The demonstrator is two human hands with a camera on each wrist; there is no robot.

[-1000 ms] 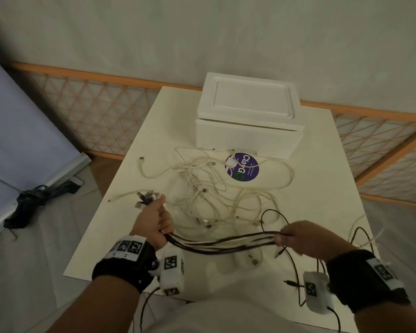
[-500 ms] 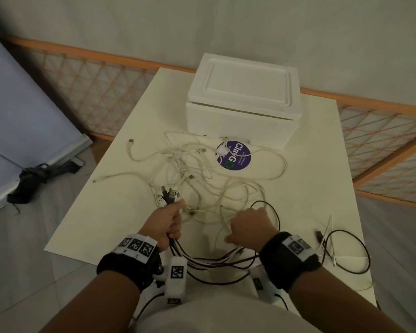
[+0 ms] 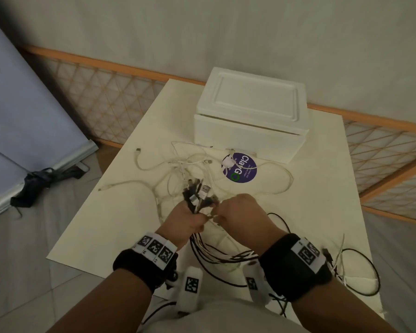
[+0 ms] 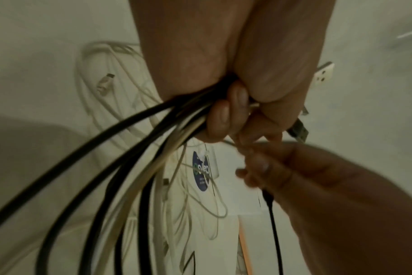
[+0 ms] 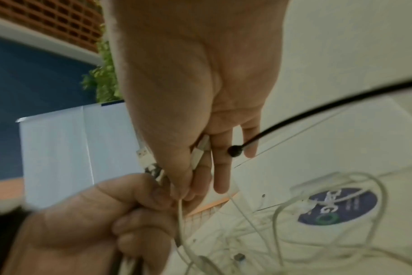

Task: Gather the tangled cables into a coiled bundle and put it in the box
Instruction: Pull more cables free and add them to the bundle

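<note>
My left hand grips a bundle of black and white cables just below their plugs, which stick up above the fist. The bundle's loops hang toward me over the table's near edge. In the left wrist view the left hand's fingers curl round the strands. My right hand is right beside the left and pinches a thin white cable between thumb and forefinger. More white cables lie tangled on the table. The white foam box stands behind them with its lid on.
A round purple sticker lies on the cream table in front of the box. A loose black cable curls at the near right corner. A wooden lattice fence and a wall stand behind the table.
My right hand, which held the bundle stretched out to the right, has come in beside the left hand. The bundle now hangs in slack loops, and my left hand has moved forward and right.
</note>
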